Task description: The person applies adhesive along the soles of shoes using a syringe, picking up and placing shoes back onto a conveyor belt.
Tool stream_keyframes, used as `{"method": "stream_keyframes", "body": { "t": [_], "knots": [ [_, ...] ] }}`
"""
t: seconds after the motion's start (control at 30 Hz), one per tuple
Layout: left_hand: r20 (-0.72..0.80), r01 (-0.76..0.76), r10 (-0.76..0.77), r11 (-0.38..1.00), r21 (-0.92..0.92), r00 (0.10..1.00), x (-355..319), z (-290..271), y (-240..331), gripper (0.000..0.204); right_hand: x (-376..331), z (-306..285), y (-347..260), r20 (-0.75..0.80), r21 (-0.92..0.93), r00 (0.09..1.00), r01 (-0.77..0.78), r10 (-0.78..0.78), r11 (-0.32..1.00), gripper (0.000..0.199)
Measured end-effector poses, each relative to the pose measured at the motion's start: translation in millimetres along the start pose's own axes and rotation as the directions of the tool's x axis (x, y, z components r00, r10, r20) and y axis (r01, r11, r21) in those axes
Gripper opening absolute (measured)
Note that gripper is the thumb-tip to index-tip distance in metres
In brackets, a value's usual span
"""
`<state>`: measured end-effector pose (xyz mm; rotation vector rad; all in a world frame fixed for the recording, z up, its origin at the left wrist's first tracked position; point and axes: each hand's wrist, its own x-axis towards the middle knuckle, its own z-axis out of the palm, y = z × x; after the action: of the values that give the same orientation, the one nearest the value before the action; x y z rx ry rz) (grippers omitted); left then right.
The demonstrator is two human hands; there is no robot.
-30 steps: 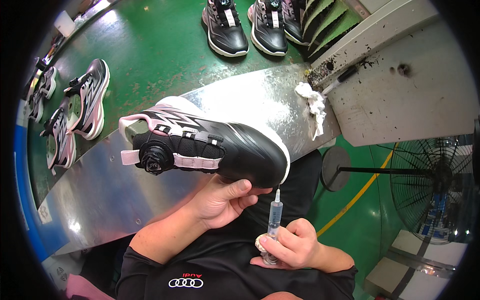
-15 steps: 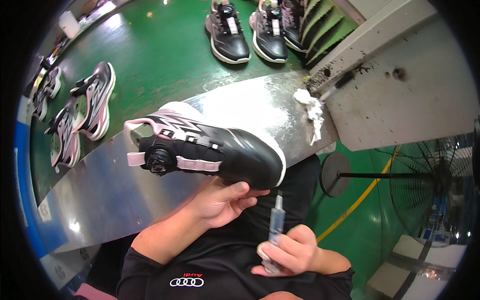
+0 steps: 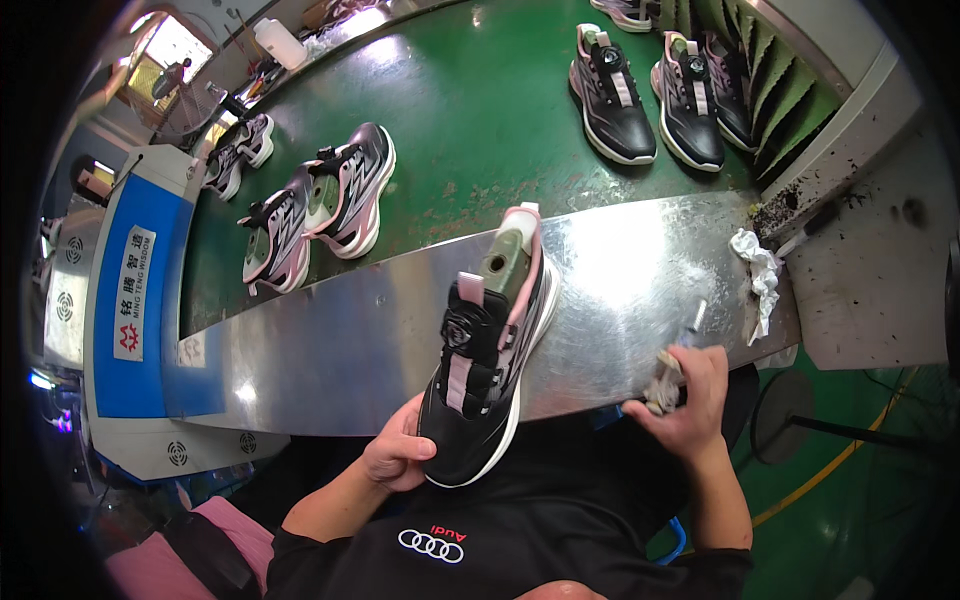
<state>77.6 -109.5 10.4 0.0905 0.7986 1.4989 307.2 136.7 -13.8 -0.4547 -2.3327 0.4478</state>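
Observation:
My left hand (image 3: 398, 448) grips the toe of a black sneaker (image 3: 462, 430) with pink trim, a white sole and a round dial on the tongue. The sneaker's heel now points away from me, and a green shoe last (image 3: 508, 258) shows in its opening. To the right, over the near side of the metal plate (image 3: 330, 350), my right hand (image 3: 695, 395) is closed round a clear plastic syringe (image 3: 664, 388), its tip pointing up and away. Motion smears the syringe, and my fingers partly cover it. Its tip is apart from the sneaker.
Beyond the metal plate lies a green surface (image 3: 450, 110) with a pair of sneakers (image 3: 345, 195) at left and more sneakers (image 3: 615, 105) at far right. A crumpled white tissue (image 3: 757, 280) lies by the grey machine wall (image 3: 880, 270). A blue panel (image 3: 125, 300) stands left.
My left hand has turned the sneaker so its heel swings from left to far side. My right hand has moved the syringe right and away from the sneaker. The view has shifted left.

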Motion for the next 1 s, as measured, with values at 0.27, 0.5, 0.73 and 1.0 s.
{"method": "stream_keyframes", "body": {
  "t": [0.27,0.5,0.73,1.0],
  "knots": [
    [0.057,-0.229,0.223,0.958,0.171,0.973,149.3,25.4,63.3,0.041,18.3,24.7,13.3,-0.064,0.032,0.992,-0.107,0.109,0.994,0.065],
    [0.007,-0.139,0.150,0.897,0.419,0.989,175.7,34.7,65.5,0.035,12.7,22.7,17.2,-0.053,0.031,0.986,-0.154,0.156,0.988,0.067],
    [-0.167,-0.494,0.697,0.637,0.592,0.698,80.4,-104.2,125.5,0.021,18.6,19.5,15.6,-0.068,0.064,0.988,-0.133,0.138,0.989,0.064],
    [-0.199,-0.377,0.813,0.451,0.809,0.547,124.3,-143.7,193.3,0.041,17.6,18.7,11.0,-0.098,0.028,0.988,-0.115,0.117,0.993,0.064]
  ]
}}
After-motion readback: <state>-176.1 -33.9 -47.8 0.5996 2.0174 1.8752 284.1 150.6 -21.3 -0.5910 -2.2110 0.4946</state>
